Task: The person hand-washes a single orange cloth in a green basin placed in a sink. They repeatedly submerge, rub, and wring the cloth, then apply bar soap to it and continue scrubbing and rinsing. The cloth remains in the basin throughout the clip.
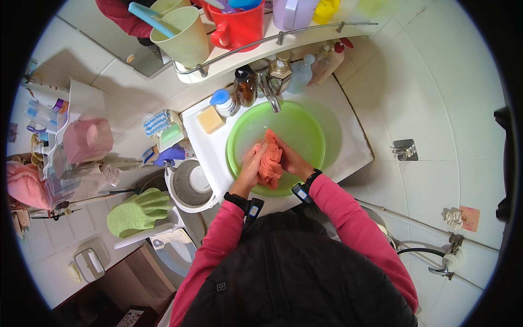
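A wet, bunched orange cloth (271, 163) is held between my two hands over a lime-green plastic basin (315, 135). My left hand (254, 161) grips the cloth's left side, thumb toward its upper part. Against the other side presses my right hand (293, 158), its fingers partly hidden by the cloth. Cloudy water (286, 124) shows inside the basin, which stands in a white washbasin (341, 122). The chrome tap (270, 98) reaches over the basin's far rim.
A yellow soap bar (210, 119), a blue-topped pump bottle (224, 103) and several other bottles line the washbasin's back. Above them juts a white shelf (241, 61) with a red mug (239, 26). At left are a white bucket (173, 184) and a toilet with a green seat cover (139, 212).
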`<state>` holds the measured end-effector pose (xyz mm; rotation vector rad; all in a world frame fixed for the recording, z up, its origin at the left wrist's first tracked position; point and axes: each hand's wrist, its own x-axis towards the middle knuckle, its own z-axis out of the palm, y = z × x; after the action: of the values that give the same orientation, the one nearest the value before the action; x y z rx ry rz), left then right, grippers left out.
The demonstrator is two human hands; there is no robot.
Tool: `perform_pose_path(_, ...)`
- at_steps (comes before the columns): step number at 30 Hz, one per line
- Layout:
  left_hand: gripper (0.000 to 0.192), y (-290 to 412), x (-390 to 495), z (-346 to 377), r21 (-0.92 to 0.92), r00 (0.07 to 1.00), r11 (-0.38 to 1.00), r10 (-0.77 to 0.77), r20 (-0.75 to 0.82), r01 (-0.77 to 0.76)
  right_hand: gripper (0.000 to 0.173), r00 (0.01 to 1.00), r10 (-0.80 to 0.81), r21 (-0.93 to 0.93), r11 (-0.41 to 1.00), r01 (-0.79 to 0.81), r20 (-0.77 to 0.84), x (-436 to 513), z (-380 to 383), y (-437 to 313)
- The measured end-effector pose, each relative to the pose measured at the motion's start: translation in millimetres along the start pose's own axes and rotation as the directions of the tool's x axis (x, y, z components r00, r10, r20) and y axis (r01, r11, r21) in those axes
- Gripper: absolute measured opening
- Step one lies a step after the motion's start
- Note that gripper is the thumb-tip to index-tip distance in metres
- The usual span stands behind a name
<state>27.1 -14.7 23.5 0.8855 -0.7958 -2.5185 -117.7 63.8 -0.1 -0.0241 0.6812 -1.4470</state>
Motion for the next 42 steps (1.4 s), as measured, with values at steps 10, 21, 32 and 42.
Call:
perform_pose_path(10, 0.026, -44, 46, -38, 0.086, 0.958, 0.991, -0.074, -0.277, 0.102, 0.03, 0.818, -0.138, -0.153, 0.986, 0.062, -0.558, 23, -86, 0)
perform_pose_path(21, 0.032, -53, 58, -20, -0.332, 0.974, 0.916, -0.222, 0.05, 0.226, 0.031, 0.748, -0.662, -0.996, -0.084, -0.007, 0.051, -16, 24, 34)
perform_pose_path(32, 0.034, -49, 55, -15, -0.048, 0.953, 0.984, -0.18, -0.244, 0.173, 0.022, 0.494, -0.812, -0.95, -0.284, 0.132, 0.311, -2, 19, 32)
perform_pose_path(42, 0.029, -54, 53, -22, -0.137, 0.994, 0.99, -0.057, -0.094, 0.043, 0.02, 0.613, -0.782, -0.993, -0.104, 0.053, 0.114, -5, 34, 32)
